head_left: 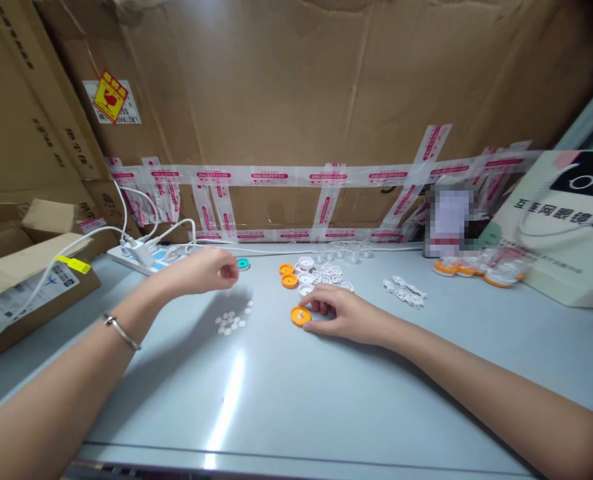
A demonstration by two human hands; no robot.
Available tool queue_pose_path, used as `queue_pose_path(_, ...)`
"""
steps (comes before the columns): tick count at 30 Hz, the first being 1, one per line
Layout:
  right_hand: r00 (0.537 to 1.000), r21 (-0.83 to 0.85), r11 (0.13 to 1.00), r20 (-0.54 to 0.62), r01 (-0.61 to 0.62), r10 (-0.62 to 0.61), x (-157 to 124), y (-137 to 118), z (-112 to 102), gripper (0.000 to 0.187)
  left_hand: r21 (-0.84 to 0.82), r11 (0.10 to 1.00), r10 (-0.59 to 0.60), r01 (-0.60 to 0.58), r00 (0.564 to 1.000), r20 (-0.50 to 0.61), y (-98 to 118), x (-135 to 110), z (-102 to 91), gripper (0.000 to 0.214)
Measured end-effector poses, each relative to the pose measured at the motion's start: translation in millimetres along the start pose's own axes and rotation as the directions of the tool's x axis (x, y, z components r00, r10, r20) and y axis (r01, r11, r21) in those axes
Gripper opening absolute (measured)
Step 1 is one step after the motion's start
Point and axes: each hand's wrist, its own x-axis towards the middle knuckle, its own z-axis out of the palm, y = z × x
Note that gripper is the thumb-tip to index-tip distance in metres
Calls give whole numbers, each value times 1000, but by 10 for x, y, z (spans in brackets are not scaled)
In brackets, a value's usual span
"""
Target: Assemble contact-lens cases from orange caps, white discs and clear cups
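My right hand (343, 312) grips a shallow orange round cap (296, 317) by its rim, between thumb and fingers, low over the table. A small white piece shows in the cap's middle. My left hand (207, 272) hovers above the table with curled fingers; whether anything is in them is hidden. Just right of its fingertips lies a teal round cap (243, 264). Small white discs (230, 323) are scattered below the left hand. Behind the right hand sit two more orange caps (289, 281), several white caps (305, 263) and white openwork pieces (329, 273).
Clear round covers (343, 252) stand at the back. More white openwork pieces (405, 292) lie right, near orange-based clear containers (499, 270) and a paper bag (566, 233). A power strip (136, 253) with white cables and an open carton (31, 293) are left. A large cardboard box (276, 87) walls the back.
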Motion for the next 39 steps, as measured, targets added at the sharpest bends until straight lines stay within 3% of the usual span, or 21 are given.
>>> queue_pose_path(2,1000,8,1000,-20,-5,5,7,2,32,24,-80,985,135,-150,975,-175,181,55,150,13)
queue_pose_path(4,999,13,1000,-46,5,-4,17,6,62,24,-132,947,238,-293,916,-323,373,111,353,13)
queue_pose_path(7,997,8,999,-71,36,-36,31,10,90,21,-118,890,357,-441,833,-422,595,176,651,13)
queue_pose_path(11,996,4,999,-73,42,-42,35,14,94,20,-71,893,371,-445,816,-442,659,217,824,11)
queue_pose_path(18,997,20,999,-75,36,-34,29,34,95,23,-11,892,403,-452,807,-432,559,199,776,12)
queue_pose_path(29,997,9,999,-74,32,-31,26,27,100,22,94,846,512,-524,754,-412,532,198,812,18)
queue_pose_path(33,993,29,998,-106,47,-43,13,42,120,23,40,835,516,-549,755,-406,504,187,848,19)
queue_pose_path(39,978,77,995,-202,65,-49,-5,85,187,29,-147,831,446,-537,799,-403,490,132,856,17)
